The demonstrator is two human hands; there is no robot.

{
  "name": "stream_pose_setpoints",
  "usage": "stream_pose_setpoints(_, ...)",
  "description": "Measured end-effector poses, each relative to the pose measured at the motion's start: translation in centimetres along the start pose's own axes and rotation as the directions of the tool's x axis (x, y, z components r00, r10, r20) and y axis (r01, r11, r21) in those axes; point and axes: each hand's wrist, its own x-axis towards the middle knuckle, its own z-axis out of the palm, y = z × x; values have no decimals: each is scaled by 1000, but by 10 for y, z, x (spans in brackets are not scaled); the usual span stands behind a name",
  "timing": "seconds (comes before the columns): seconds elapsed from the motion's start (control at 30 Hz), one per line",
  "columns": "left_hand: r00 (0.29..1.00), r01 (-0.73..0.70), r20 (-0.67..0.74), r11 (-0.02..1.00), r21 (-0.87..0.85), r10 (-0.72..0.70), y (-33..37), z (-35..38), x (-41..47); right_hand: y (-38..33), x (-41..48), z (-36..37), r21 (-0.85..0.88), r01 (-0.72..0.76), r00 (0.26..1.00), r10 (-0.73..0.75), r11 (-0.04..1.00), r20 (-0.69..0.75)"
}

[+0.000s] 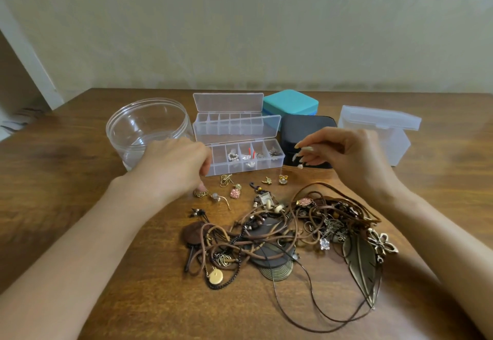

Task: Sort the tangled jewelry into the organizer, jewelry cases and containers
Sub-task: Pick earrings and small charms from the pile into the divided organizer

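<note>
A wooden counter [66,179] carried a heap of tangled jewelry [293,233] near the viewer: brown cords, dark chains, discs, a bronze feather pendant [360,262] and a metal flower pendant [382,243]. So knotted was the heap that its separate necklaces could not be counted.

The left hand [173,163] was blurred, with its fingers curled downward over a gold filigree piece [200,193]. The fingertips were hidden, so a grip could not be told. The right hand [354,153] hovered in front of the black case [306,129], and its fingers pinched a small pearl earring [300,166] that dangled below them.

Four small pieces lay loose between the heap and the boxes: a gold chain bit [225,179], a pink stone earring [235,193], a gold bird [266,180] and a gold shell with a pearl [283,179].

Behind them stood two clear organizers with open lids. The front organizer [245,158] held a few items, and the rear organizer [229,121] was partly hidden by the front lid. There were also one clear round tub [149,126], one teal case [290,103] and one frosted lidded box [378,131].
</note>
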Motion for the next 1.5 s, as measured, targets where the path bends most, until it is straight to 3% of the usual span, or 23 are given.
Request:
stream_pose_setpoints(0.13,998,-19,53,998,52,16,4,2,2,3,0,5,-147,32,998,-25,989,49)
stream_pose_setpoints(0.27,995,-43,89,999,-11,44,5,2,4,1,-2,7,-332,120,987,-75,936,143)
stream_pose_setpoints(0.43,992,-78,94,996,-33,80,7,2,3,-26,5,25,-317,174,974,-115,932,195)
stream_pose_setpoints(0.67,998,-60,1,996,-60,60,1,-1,4,-47,31,73,-453,244,916,-50,857,398)
stream_pose_setpoints(0.83,966,-69,-259,974,-218,10,-1,-4,5,-54,31,81,-557,226,933,-14,799,360)
stream_pose_setpoints(0.93,946,-136,-321,855,-501,-38,0,-8,4,-57,28,85,-592,235,929,0,771,369)
stream_pose_setpoints(1.07,968,-182,-249,573,-799,-39,3,-17,1,-59,28,89,-593,202,923,52,779,382)
stream_pose_setpoints(1.23,980,-152,-185,344,-926,-66,0,-20,1,-60,26,86,-553,213,911,40,806,410)
stream_pose_setpoints(1.37,986,-121,-146,261,-958,-78,0,-20,4,-56,25,75,-466,178,938,-6,867,346)
stream_pose_setpoints(1.5,993,-91,-103,188,-978,-58,-2,-18,6,-53,21,48,-110,-26,956,56,994,289)
